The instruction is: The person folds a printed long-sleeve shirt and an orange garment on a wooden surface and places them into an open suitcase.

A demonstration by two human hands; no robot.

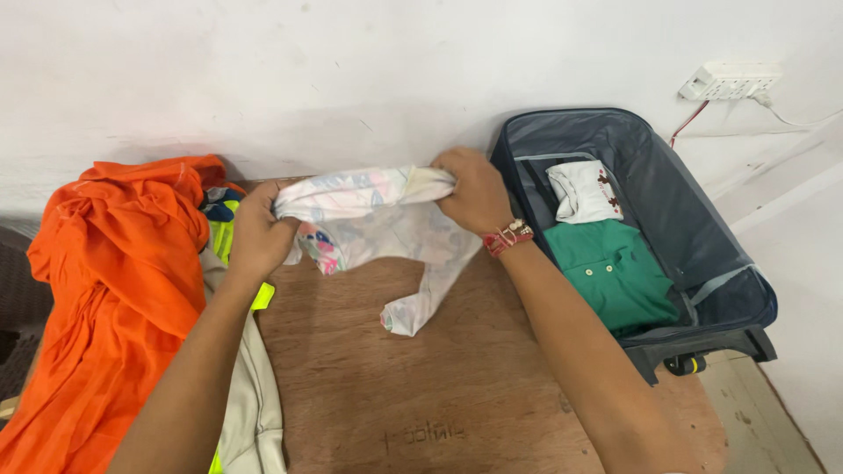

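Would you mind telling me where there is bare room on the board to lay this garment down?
Bare wood lies on the wooden board between the forearms, below the printed garment held by the left hand and right hand. Crowded: orange cloth at left, open suitcase at right.

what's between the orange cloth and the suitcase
In the head view, the left hand and right hand stretch a pale printed garment over the wooden board.

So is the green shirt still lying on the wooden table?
No, the green shirt lies folded inside the open dark blue suitcase, below a white garment.
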